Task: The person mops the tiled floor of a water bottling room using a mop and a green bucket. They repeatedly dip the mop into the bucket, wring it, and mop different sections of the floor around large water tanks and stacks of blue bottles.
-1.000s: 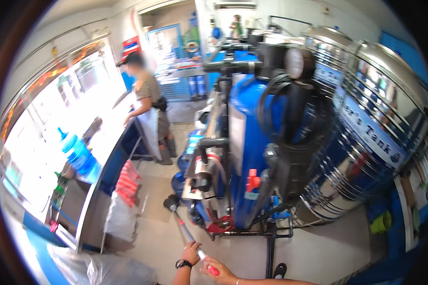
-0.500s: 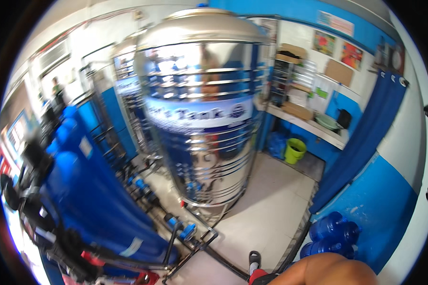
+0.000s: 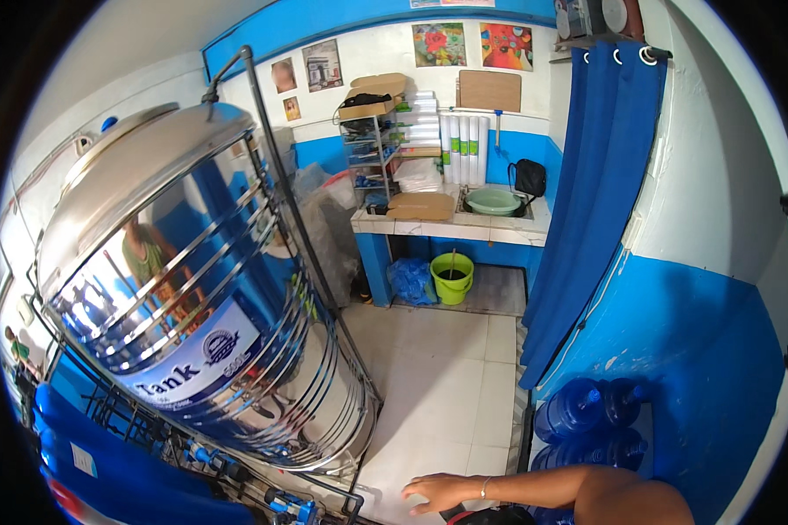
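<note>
My right hand point(image 3: 433, 492) reaches in from the lower right, its forearm held across in front of me and a thin bracelet at the wrist. Its fingers are loosely bent and apart, with nothing in them, above the tiled floor point(image 3: 429, 385). Nearest to it on the left are pipes with blue fittings point(image 3: 291, 505) at the foot of a large stainless steel tank point(image 3: 140, 140). Behind my arm on the right lie several blue water jugs point(image 3: 578, 407), partly hidden by it. My left hand is out of view.
A tiled counter point(image 3: 499, 229) at the back holds a green basin point(image 3: 494, 202), a rack point(image 3: 375, 153) and white filter cartridges point(image 3: 466, 147). Below stand a lime-green bucket point(image 3: 452, 287) and a blue plastic bag point(image 3: 409, 280). A blue curtain point(image 3: 600, 192) hangs right; blue cylinders point(image 3: 87, 455) stand left.
My view has swung to the right, so the tank now sits further left and the counter is central. My right forearm and hand have come into view; my sandalled foot has left it.
</note>
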Demonstrator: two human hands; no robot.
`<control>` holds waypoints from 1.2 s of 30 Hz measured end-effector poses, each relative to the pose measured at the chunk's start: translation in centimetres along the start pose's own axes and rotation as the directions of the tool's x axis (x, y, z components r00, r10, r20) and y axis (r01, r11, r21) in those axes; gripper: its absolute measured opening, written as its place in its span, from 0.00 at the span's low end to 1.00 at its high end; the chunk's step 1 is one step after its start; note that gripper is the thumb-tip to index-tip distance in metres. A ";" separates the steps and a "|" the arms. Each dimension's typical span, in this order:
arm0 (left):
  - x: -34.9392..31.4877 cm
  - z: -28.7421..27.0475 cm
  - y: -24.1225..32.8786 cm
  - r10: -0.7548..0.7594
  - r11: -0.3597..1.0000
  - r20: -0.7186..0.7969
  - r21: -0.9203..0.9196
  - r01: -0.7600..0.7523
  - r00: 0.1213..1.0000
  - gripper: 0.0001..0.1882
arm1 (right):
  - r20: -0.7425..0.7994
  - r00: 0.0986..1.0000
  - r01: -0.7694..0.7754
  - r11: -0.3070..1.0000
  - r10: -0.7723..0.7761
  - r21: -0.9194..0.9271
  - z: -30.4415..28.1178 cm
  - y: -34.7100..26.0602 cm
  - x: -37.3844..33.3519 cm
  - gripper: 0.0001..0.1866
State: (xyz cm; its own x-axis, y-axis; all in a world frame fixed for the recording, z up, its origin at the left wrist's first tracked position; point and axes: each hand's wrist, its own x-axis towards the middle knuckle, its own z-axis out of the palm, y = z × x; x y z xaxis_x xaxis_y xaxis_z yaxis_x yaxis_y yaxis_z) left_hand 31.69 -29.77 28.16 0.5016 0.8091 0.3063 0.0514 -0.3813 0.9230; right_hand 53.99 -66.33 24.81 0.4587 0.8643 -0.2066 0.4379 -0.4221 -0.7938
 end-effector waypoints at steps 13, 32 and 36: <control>4.0 32.4 19.0 0.408 0.795 0.553 -0.607 0.016 0.727 0.11 | -0.458 0.885 0.176 0.969 -0.079 0.173 -7.5 2.8 2.1 0.47; -9.1 75.1 8.9 0.690 0.723 0.711 -0.688 0.067 -0.136 0.11 | -0.789 0.595 0.131 0.950 0.153 0.283 -38.0 13.5 -7.1 0.24; -11.6 82.4 8.2 0.378 0.806 0.612 -0.586 -0.078 -0.695 0.26 | -0.844 0.315 0.076 0.875 0.433 0.478 -34.9 16.6 -10.1 0.07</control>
State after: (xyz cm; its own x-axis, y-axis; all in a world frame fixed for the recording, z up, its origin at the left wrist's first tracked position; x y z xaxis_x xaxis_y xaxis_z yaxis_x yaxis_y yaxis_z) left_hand 97.50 -79.14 13.04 0.1998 -0.9798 -0.0064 -0.5039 -0.1083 0.8570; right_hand 83.64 -91.68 33.70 0.9872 -0.1413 0.0738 0.0488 -0.1727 -0.9838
